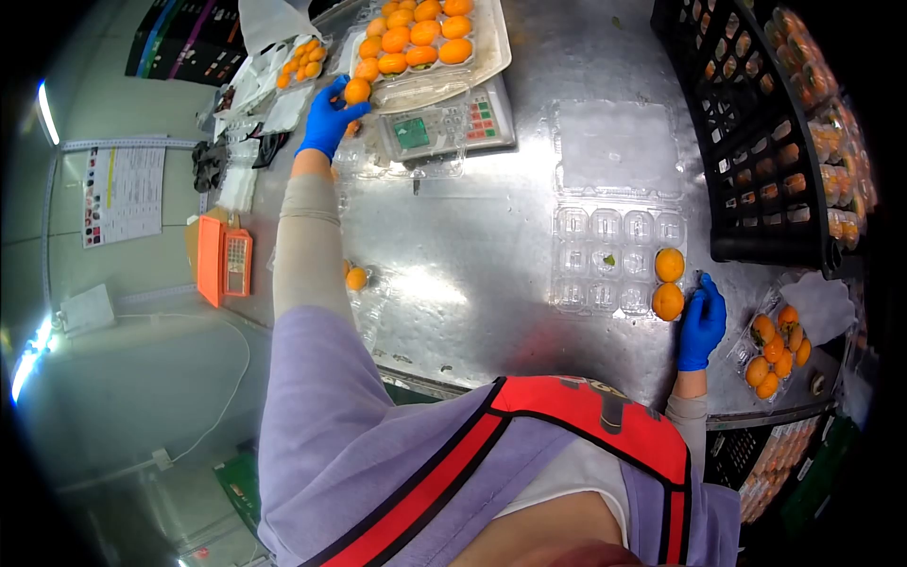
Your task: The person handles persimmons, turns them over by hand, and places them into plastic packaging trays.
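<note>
My left hand (328,121), in a blue glove, reaches to the far left with its fingers closed round an orange persimmon (357,91). That fruit is at the near left corner of a tray of persimmons (424,32) on a digital scale (496,118). My right hand (701,321), also gloved in blue, is beside a clear plastic clamshell box (605,300), fingers extended and nothing visible in them. Two persimmons (669,266) sit in the right-hand column of its compartments, and a small green leaf piece lies in another. The clamshell's lid (616,146) is folded back, away from me.
A black crate (770,231) stands at the right, with packed fruit boxes (835,142) beyond it. Another clear box of persimmons (777,350) lies near the right edge. An orange calculator (236,265) is at the left. Loose persimmons (355,278) lie by my left forearm.
</note>
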`<state>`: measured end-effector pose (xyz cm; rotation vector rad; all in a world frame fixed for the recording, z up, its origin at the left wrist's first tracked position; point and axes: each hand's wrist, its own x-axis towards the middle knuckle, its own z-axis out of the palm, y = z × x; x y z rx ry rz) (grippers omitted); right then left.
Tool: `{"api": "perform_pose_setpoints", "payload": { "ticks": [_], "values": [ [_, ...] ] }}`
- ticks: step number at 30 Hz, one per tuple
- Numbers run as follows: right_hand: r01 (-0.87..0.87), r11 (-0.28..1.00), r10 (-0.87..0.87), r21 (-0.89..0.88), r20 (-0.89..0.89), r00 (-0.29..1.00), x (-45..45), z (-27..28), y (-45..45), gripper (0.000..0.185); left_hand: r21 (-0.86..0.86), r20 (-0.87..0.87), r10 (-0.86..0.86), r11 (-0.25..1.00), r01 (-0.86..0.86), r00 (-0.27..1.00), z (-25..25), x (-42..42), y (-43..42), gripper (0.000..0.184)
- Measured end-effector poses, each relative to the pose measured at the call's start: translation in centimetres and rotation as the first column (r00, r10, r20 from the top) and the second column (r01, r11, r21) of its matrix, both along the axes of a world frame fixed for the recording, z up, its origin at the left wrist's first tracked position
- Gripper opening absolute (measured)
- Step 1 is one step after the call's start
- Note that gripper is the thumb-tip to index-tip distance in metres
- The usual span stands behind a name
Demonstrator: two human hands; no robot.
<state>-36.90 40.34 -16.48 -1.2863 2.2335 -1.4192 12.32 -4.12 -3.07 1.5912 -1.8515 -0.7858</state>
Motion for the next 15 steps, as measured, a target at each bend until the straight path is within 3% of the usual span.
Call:
{"api": "perform_pose_setpoints", "payload": {
  "ticks": [3, 7, 9, 15],
  "values": [
    [0.003, 1.0, -0.003, -0.007, 0.034, 0.999, 0.0, -0.1, 0.0, 0.028, -0.012, -0.07, -0.043, 0.999, 0.042, 0.997, 1.5, -0.9, 0.7, 0.086],
    [-0.005, 1.0, 0.005, -0.001, -0.015, 1.0, -0.2, -0.4, 0.1, 0.027, 0.016, -0.028, -0.031, 0.999, 0.031, 0.999, 3.5, -2.2, 1.3, 0.087],
    [-0.011, 1.0, 0.011, -0.002, -0.026, 1.0, -0.2, -0.4, 0.1, 0.027, 0.096, -0.136, 0.09, 0.992, -0.077, 0.987, 4.2, -2.9, 0.7, 0.082],
    [-0.003, 1.0, 0.004, 0.028, -0.045, 0.999, -0.1, 0.4, 0.0, 0.027, 0.157, 0.055, 0.074, 0.984, -0.082, 0.996, 2.9, -4.8, -3.2, 0.069]
  ]
}}
